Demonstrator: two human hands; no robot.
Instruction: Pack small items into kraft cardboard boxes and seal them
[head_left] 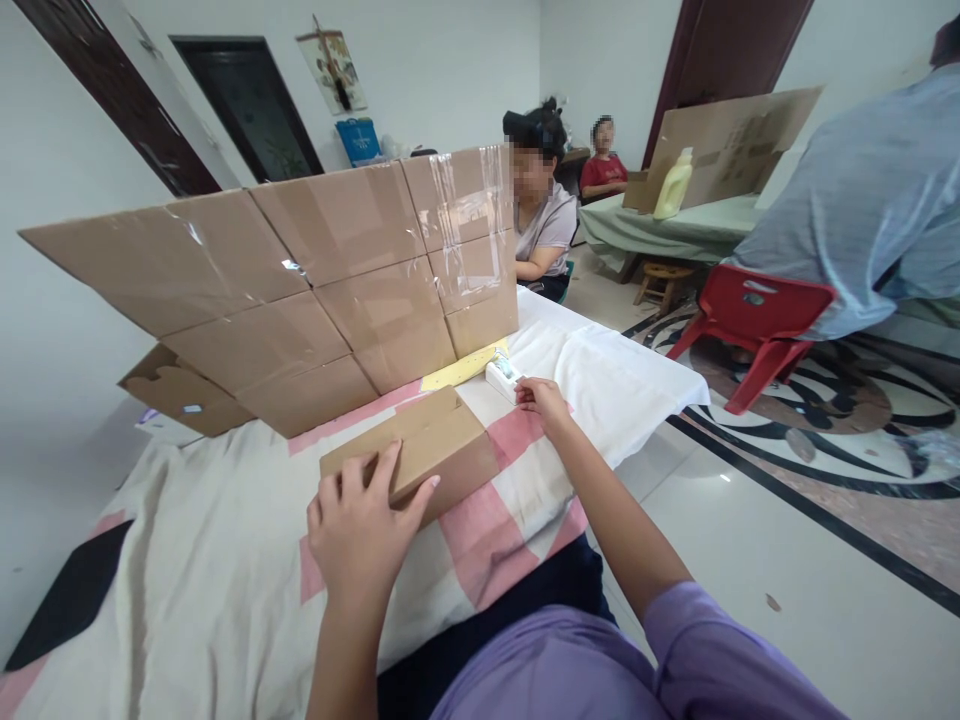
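Observation:
A closed brown cardboard box (409,450) lies on the cloth in front of me. My left hand (364,520) rests on its near left end, fingers spread over the top and thumb at the front edge. Beyond the box's right end is a small white box-like item (502,380) with something clear and greenish on top; its exact kind is hard to make out. The fingers of my right hand (544,400) are curled together at its near right end, their tips partly hidden.
A tall taped cardboard screen (352,270) stands behind the box, with a yellow strip (465,368) at its foot. An open carton (187,395) is at the left, a black flat item (71,595) nearer. Other people sit beyond; a red chair (757,320) stands right.

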